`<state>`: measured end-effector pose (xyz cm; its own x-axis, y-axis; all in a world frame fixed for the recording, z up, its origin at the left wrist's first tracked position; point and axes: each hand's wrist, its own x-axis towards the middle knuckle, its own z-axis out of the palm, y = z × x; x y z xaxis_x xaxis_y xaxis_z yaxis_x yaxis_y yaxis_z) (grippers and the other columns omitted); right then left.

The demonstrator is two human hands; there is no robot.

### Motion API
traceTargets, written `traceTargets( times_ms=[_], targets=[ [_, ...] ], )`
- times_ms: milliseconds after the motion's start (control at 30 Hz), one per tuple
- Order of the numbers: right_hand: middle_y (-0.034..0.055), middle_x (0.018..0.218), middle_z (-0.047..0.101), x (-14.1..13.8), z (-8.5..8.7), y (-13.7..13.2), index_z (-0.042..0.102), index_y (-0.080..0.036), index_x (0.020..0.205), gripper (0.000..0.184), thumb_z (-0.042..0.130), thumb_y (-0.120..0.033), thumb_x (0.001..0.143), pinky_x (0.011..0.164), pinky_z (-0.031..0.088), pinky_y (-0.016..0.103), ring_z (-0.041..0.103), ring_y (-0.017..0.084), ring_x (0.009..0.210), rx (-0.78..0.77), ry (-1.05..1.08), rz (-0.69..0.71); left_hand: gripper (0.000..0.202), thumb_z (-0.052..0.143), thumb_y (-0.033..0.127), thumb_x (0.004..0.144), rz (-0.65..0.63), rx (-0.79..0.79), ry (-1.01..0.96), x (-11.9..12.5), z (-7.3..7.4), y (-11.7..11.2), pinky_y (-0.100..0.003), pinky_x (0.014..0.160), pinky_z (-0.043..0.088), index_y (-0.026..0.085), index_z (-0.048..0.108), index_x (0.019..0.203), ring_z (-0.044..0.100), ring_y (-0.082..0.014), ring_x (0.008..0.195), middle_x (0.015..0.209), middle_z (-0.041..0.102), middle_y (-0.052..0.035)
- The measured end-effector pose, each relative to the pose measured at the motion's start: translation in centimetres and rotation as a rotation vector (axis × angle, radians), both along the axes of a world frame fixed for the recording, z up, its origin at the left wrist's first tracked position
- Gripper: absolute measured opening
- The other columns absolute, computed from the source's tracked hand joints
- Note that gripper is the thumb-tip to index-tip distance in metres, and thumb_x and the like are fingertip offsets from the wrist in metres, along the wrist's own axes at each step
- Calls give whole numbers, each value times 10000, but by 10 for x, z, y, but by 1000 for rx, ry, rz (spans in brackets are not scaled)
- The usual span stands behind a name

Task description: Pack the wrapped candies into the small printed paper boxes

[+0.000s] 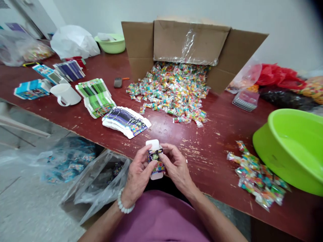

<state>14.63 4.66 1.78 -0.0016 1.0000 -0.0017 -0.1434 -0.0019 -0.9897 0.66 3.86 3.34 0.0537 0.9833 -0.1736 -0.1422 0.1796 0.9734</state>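
Observation:
Both my hands hold one small printed carton (155, 159), white with a purple picture, at the near edge of the red table (202, 148). My left hand (137, 176) grips its left side, fingers curled; a white bead bracelet is on that wrist. My right hand (176, 168) pinches its right side. A fanned stack of flat purple cartons (126, 121) lies just beyond my hands. A big heap of small wrapped candies (171, 90) spills from a cardboard box (191, 42) lying on its side. A smaller candy pile (257, 176) lies to my right.
A green basin (295, 148) stands at the right, another green bowl (111, 43) at the back. Flat green cartons (97, 97), blue cartons (32, 89) and a white mug (65, 94) lie on the left. Plastic bags (98, 181) hang below the table edge.

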Motion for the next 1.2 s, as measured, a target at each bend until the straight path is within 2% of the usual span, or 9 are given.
traceTargets(
  times_ms=[100, 200, 333, 433, 567, 667, 767, 867, 1200],
  targets=[
    [5, 856, 668, 7, 1, 4, 679, -204, 954, 163, 646, -351, 891, 710, 480, 254, 598, 134, 753, -20, -16, 15, 347, 712, 283, 822, -77, -40, -7, -3, -1, 1, -261, 859, 532, 210, 605, 1144, 661, -185, 1016, 1155, 700, -62],
    [14, 782, 674, 15, 3, 10, 694, -173, 799, 224, 723, -395, 817, 690, 474, 267, 586, 137, 705, -108, 18, 52, 292, 681, 342, 849, -133, -63, 1, -7, -3, 2, -252, 748, 547, 199, 626, 1097, 662, -163, 856, 1007, 713, -39],
    [-6, 753, 663, 21, 7, 17, 676, -187, 860, 310, 834, -389, 687, 673, 482, 274, 592, 132, 668, -249, 144, 121, 260, 640, 389, 881, -133, -56, 95, -11, -8, 2, -238, 675, 537, 201, 667, 1058, 638, -149, 773, 923, 698, -23],
    [-4, 787, 654, 24, 10, 20, 685, -211, 971, 287, 785, -372, 756, 695, 481, 277, 606, 143, 722, -137, 18, 187, 205, 670, 353, 866, -98, 34, 143, -11, -11, 4, -235, 769, 529, 195, 694, 994, 646, -153, 860, 977, 704, -31],
    [15, 774, 635, 26, 11, 19, 707, -192, 790, 134, 672, -293, 872, 669, 449, 265, 589, 146, 728, 153, -274, 169, 400, 772, 302, 786, 14, -25, -42, -9, -9, 5, -231, 706, 534, 248, 556, 1118, 654, -129, 762, 889, 692, 12],
    [8, 769, 609, 27, 8, 16, 702, -198, 816, 116, 654, -275, 890, 636, 446, 254, 580, 139, 699, 205, -288, 116, 492, 727, 392, 829, -152, -234, -218, -9, -3, 5, -264, 625, 546, 270, 459, 1224, 674, -153, 687, 890, 679, 0],
    [25, 838, 631, 28, 8, 13, 703, -207, 879, 123, 622, -290, 920, 676, 475, 266, 607, 148, 746, 208, -335, 200, 507, 501, 557, 934, -363, -402, -328, -8, -2, 4, -282, 530, 526, 246, 455, 1331, 668, -173, 581, 875, 676, -51],
    [39, 901, 670, 28, 10, 13, 684, -208, 842, 174, 580, -298, 950, 766, 496, 289, 630, 157, 831, 218, -340, 293, 573, 424, 604, 946, -302, -465, -330, -5, -6, 5, -244, 483, 486, 263, 443, 1406, 630, -146, 522, 794, 655, -36],
    [59, 1028, 717, 21, 11, 18, 607, -172, 803, 171, 675, -316, 865, 430, 445, 207, 559, 69, 495, -195, 46, 366, 675, 370, 666, 931, -315, -347, -158, 0, -4, 7, -223, 402, 448, 212, 495, 1415, 604, -140, 435, 769, 678, -54]
  ],
)
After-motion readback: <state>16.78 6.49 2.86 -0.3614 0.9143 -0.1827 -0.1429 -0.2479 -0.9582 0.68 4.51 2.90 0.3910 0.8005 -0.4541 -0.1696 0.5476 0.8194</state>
